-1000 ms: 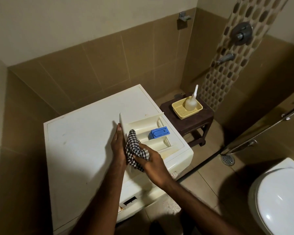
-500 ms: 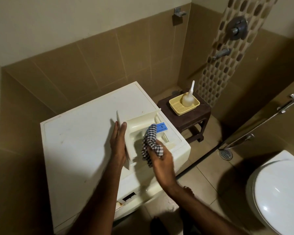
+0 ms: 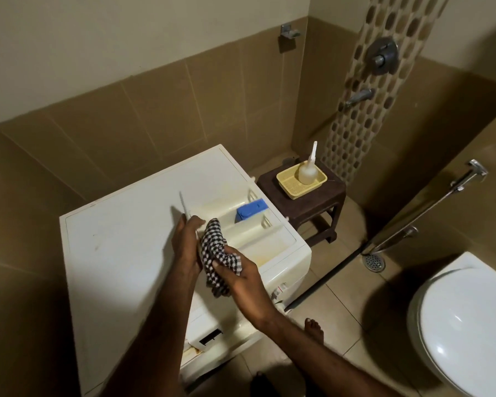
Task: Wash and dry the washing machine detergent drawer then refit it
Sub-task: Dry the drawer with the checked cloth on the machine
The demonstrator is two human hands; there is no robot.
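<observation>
Two hands on the job: right hand (image 3: 241,277) has the checked cloth (image 3: 216,253) bunched in curled fingers, pressed into the near end of the detergent drawer (image 3: 241,222). Left hand (image 3: 187,242) wraps the drawer's near-left front panel, bracing it so the wipe doesn't shove it around. Drawer lies on the washing machine (image 3: 121,253) top, right side, blue insert (image 3: 251,210) at the far end (drying step, I'd say; refit pending).

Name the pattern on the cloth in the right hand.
Black-and-white check, head view: cloth.
</observation>
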